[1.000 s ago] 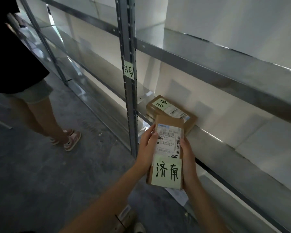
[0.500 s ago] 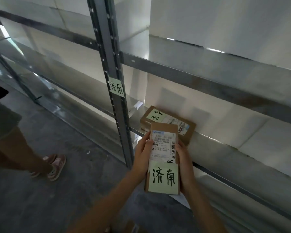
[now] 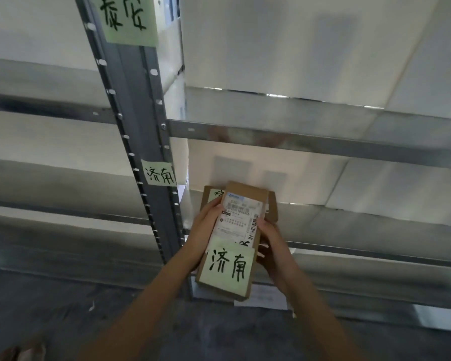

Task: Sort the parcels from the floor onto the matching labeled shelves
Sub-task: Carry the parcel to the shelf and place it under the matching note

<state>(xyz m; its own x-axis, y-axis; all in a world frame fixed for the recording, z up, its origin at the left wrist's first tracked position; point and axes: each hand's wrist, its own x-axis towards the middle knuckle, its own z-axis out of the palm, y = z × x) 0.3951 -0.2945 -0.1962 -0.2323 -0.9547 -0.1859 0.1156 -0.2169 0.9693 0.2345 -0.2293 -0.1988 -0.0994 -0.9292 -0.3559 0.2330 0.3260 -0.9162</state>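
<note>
Now I have the parcel [image 3: 232,238] held between both hands, its long sides pinched: my left hand [image 3: 206,225] wraps the left edge with the thumb lying on the shipping label, and my right hand [image 3: 271,246] clamps the right edge, fingers curled underneath. Neither hand is empty; both are closed on this one box. It is tilted, far end raised and pointing away from my hands toward the shelf [image 3: 349,220] ahead.

The green note [image 3: 229,267] stuck on the near end, just between my wrists, reads the same two characters as the small green tag [image 3: 160,173] on the upright post [image 3: 141,142] up and to the left of my left hand. A larger tag [image 3: 126,19], far above, reads differently, so I judge the level directly beyond my fingertips to be the right one.

Just past the parcel's far end, a second parcel [image 3: 270,207] already lies on that shelf, partly hidden behind the one I hold. I cannot tell whether the two touch.

To do this well I would keep the box level as it crosses the shelf's front lip, then steer it to the right of my right hand, where the shelf looks bare, or set it squarely on top of the other one. I would let the far end land first, slide it in until the near end clears the lip, and only then loosen both hands. The risk I see is nudging the resting parcel backward, or leaving mine hanging over the edge.
</note>
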